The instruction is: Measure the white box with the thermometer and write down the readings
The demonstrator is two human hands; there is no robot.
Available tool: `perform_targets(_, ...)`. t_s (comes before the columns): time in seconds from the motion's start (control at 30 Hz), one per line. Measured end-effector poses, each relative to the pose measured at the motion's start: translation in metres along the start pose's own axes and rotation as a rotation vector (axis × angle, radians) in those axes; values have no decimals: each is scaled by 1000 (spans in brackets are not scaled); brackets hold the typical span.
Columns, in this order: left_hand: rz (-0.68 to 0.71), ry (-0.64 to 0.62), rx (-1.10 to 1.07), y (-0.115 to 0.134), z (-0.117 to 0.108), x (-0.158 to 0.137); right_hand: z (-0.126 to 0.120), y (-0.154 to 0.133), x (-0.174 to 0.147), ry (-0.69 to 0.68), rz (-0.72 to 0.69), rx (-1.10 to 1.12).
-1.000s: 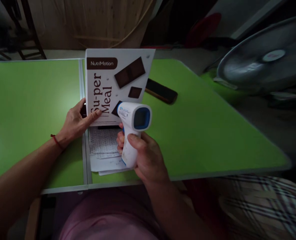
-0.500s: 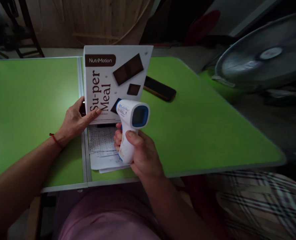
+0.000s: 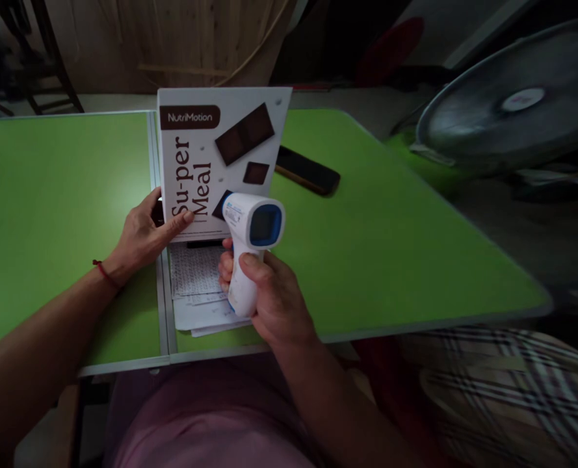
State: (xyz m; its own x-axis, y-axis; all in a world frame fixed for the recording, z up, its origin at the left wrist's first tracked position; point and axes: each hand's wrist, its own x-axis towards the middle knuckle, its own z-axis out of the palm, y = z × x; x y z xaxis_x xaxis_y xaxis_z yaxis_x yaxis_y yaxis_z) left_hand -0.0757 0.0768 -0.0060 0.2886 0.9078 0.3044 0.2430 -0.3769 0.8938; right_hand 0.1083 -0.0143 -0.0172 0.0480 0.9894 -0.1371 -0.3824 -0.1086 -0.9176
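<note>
Over the green table (image 3: 396, 240), the right hand (image 3: 283, 299) curls fingers round the thermometer (image 3: 244, 235), likely light and rigid, best held by the handle; the left hand (image 3: 142, 231) pinches the carton's (image 3: 208, 156) lower-left edge.

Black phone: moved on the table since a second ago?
No. The black phone keeps its place against the far right corner of the green table; only the view shifted.

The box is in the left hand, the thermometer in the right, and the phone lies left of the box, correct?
Not quite: the head view shows the phone to the right of the box. The left hand holds the box, and the right hand the thermometer.
</note>
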Motion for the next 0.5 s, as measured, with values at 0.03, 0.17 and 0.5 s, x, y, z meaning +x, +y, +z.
perform_targets(0.03, 2, 3, 5, 0, 0, 0, -1, 0, 0, -5, -2, -7)
perform_targets(0.17, -16, 11, 16, -2, -1, 1, -3, 2, -1, -36, -3, -32)
perform_targets(0.5, 37, -58, -35, 1, 3, 1, -1, -6, -2, -12, -35, -59)
